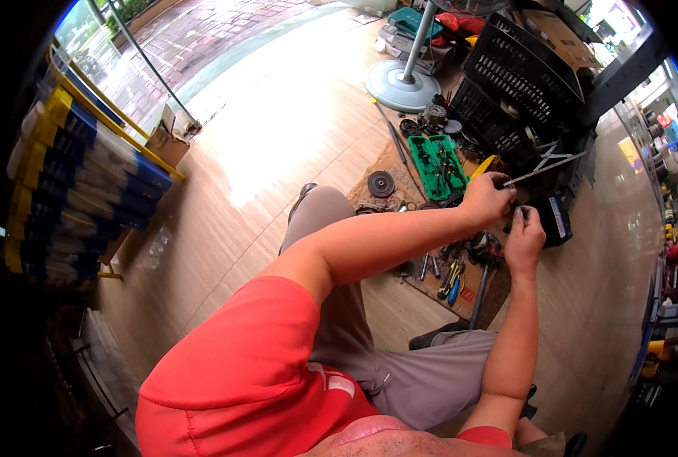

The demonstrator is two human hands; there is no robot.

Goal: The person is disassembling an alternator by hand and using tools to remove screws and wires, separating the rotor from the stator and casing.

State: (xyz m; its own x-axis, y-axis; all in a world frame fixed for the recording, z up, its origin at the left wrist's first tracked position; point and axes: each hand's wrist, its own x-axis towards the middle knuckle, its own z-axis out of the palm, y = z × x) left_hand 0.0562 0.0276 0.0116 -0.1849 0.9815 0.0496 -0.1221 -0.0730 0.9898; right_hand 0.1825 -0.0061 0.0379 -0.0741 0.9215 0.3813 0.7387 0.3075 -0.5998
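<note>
My left hand (487, 199) is closed, its fingers curled together over the far right of the tool area. Beside those fingers is a thin metal strip (544, 169) running off to the right; I cannot tell if they grip it. A yellow handle-like piece (483, 166) sticks up just behind this hand. My right hand (525, 232) is close by, thumb and fingers pinched together, and whatever is between them is too small to make out. A black box (554, 219) stands on the floor just right of my right hand.
A cardboard sheet (499, 298) bears pliers (451, 279), a black round part (381, 183) and an open green tool case (437, 164). Black crates (523, 72) and a fan base (403, 85) stand behind. Stacked blue-and-yellow packages (87, 164) stand at left.
</note>
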